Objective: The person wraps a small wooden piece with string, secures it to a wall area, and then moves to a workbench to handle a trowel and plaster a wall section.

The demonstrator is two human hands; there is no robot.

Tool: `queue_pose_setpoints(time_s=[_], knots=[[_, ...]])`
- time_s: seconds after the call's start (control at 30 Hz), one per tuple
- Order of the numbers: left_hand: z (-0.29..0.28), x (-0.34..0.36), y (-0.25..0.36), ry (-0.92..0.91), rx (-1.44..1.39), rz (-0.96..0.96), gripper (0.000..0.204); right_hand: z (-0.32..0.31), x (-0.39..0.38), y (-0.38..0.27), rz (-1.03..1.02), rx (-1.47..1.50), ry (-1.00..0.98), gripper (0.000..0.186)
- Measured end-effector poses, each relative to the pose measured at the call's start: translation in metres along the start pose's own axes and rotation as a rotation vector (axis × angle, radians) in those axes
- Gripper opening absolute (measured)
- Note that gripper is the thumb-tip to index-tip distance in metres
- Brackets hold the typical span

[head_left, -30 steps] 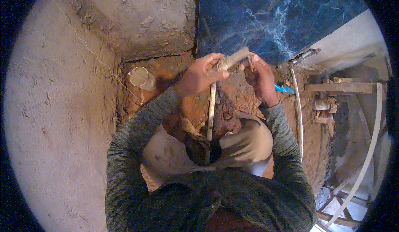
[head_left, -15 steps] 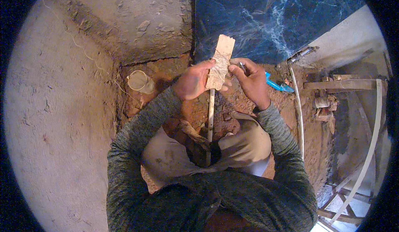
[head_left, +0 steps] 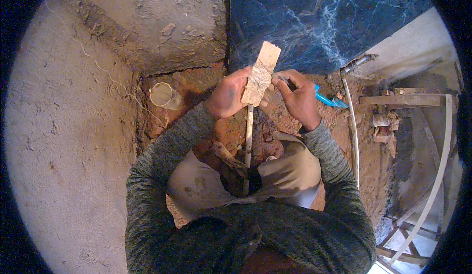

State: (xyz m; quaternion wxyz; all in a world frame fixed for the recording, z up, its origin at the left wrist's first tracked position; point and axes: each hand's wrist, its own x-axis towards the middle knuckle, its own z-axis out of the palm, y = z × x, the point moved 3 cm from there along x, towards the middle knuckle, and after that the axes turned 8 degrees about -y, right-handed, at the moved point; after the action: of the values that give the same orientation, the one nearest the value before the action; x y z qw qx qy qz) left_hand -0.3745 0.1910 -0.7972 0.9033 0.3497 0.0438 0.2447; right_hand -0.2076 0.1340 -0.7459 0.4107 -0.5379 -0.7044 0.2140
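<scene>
In front of me my left hand grips a flat, pale piece of wood with string wound around its middle. The wood tilts slightly to the right, and some fingers show past its lower right side. Thumb and forefinger of my right hand are pinched together at the wood's right edge, by the string winding. A small dark object shows within that hand; its kind is hard to make out. What exactly the fingertips pinch, probably a strand, is too small to tell.
A pale pipe runs below the wood between my knees. A clear plastic cup stands left on the reddish dirt. A blue-handled tool lies right, near a long white pipe. Ahead rises a dark blue marbled panel.
The piece of wood has tipped a little further right. My left thumb has shifted toward its left edge, baring more of the string. The right hand has barely moved.
</scene>
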Motion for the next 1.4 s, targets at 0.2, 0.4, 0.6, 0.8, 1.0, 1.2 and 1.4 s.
queue_pose_setpoints(time_s=[0.2, 0.4, 0.6, 0.8, 1.0, 1.2, 1.4], knots=[[0.014, -0.004, 0.008, -0.025, 0.855, 0.246, 0.050, 0.003, -0.002, 0.012, 0.197, 0.314, -0.012, 0.008], [-0.003, 0.001, -0.004, -0.068, 0.013, 0.050, 0.041, 0.004, -0.002, 0.020, 0.194, 0.350, 0.043, 0.008], [0.007, 0.003, 0.001, 0.098, -0.092, 0.027, 0.049, -0.002, -0.003, -0.001, 0.105, 0.179, -0.025, 0.010], [0.002, 0.006, 0.001, 0.057, -0.095, 0.065, 0.045, 0.002, -0.002, -0.011, -0.052, -0.039, -0.055, 0.014], [-0.002, 0.004, 0.004, 0.059, -0.100, 0.127, 0.047, -0.002, -0.005, -0.011, -0.048, -0.031, -0.046, 0.014], [-0.007, 0.005, 0.004, 0.093, -0.105, 0.184, 0.049, -0.001, -0.005, -0.019, 0.136, -0.109, -0.178, 0.019], [-0.006, 0.007, 0.001, 0.108, -0.097, 0.179, 0.049, 0.013, -0.007, 0.012, 0.249, 0.092, -0.192, 0.020]])
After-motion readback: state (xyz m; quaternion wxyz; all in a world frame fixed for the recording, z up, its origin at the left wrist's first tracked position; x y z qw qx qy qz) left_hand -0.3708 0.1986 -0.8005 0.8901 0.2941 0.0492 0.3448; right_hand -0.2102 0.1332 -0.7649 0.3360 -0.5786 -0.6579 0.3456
